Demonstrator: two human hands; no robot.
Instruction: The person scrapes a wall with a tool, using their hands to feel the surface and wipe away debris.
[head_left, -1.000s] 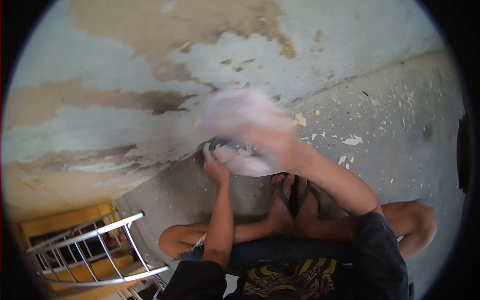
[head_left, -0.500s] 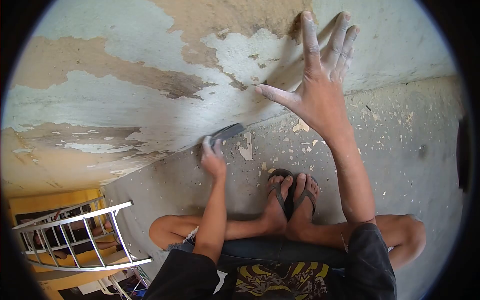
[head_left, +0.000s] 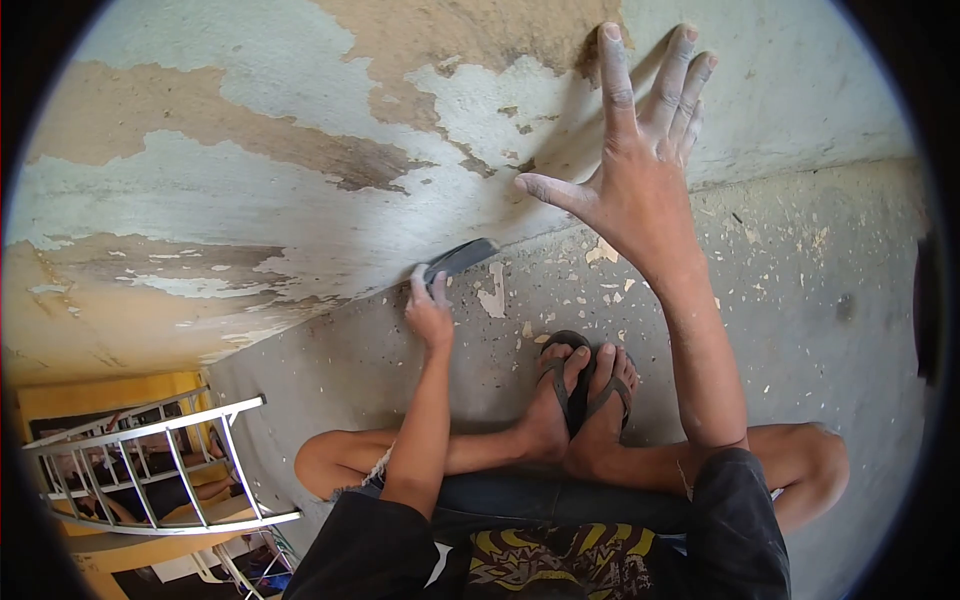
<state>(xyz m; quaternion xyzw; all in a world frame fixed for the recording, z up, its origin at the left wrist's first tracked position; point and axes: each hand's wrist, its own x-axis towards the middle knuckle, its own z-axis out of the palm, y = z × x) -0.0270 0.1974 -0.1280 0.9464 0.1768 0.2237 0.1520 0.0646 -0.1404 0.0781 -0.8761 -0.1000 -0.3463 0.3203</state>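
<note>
My left hand (head_left: 430, 308) is closed, its dusty fingers pinching a dark grey folded piece of sandpaper (head_left: 462, 258). The sandpaper lies against the low part of the wall (head_left: 330, 235), close to where wall meets floor. Fingers spread wide, my right hand (head_left: 640, 140) rests on the wall farther right and holds nothing. White dust coats its fingers. Pale green paint on the wall is broken by bare tan and brown patches.
Paint flakes (head_left: 602, 252) are scattered over the grey floor (head_left: 780, 290). My feet in flip-flops (head_left: 570, 385) are between my arms. A metal ladder (head_left: 165, 470) stands at the lower left, with another person partly visible behind its rungs.
My left hand and the sandpaper have shifted slightly to the right along the wall. My right hand stays spread in nearly the same spot.
</note>
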